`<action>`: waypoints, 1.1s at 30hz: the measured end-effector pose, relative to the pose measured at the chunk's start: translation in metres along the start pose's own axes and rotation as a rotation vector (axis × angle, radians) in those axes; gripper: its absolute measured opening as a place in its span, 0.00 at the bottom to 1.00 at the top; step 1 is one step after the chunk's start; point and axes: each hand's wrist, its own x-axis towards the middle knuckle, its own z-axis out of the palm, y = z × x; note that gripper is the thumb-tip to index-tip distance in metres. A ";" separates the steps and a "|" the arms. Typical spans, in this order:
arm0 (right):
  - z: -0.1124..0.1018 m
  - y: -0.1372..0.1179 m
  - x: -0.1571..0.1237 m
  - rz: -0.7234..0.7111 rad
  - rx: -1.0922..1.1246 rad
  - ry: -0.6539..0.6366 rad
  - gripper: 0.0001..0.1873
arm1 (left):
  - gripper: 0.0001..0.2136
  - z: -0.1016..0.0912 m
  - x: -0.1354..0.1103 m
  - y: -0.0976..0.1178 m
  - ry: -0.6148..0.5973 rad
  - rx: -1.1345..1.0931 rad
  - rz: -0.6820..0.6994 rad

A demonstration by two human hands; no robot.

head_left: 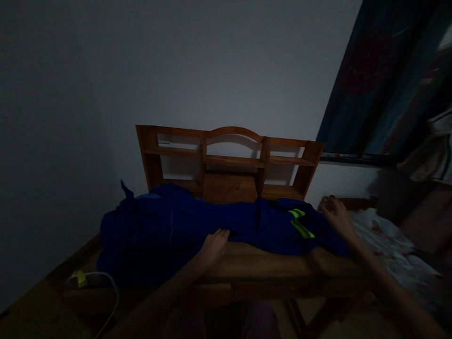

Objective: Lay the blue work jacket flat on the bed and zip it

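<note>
A dark blue work garment point(219, 214) with yellow-green reflective strips near its right part lies stretched across a wooden desk point(268, 263). My left hand point(214, 244) rests on the front edge of the garment near the middle, with its fingers extended and lying flat. At the right end, my right hand point(332, 209) is raised beside the garment. Its fingers look bent, but blur and dim light hide whether they touch or hold any cloth. The garment's left part is bunched and thicker, with a narrow piece of cloth sticking up.
Behind the garment stands a wooden shelf unit point(233, 160) against the white wall. A pale cable point(115, 287) with a yellow tag hangs over the desk's left front. Whitish crumpled material point(384, 235) lies on the right, below a dark curtain point(367, 80).
</note>
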 end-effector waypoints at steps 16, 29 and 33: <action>0.063 -0.209 -0.180 0.144 0.597 -0.565 0.32 | 0.02 -0.107 0.092 0.090 -0.389 -2.137 -0.288; -0.080 -0.200 0.022 -0.265 -0.133 0.284 0.17 | 0.09 -0.261 0.164 0.087 0.444 -2.077 0.157; -0.153 -0.250 0.099 -0.455 -0.247 0.541 0.19 | 0.11 -0.311 0.156 0.105 0.686 -1.858 0.360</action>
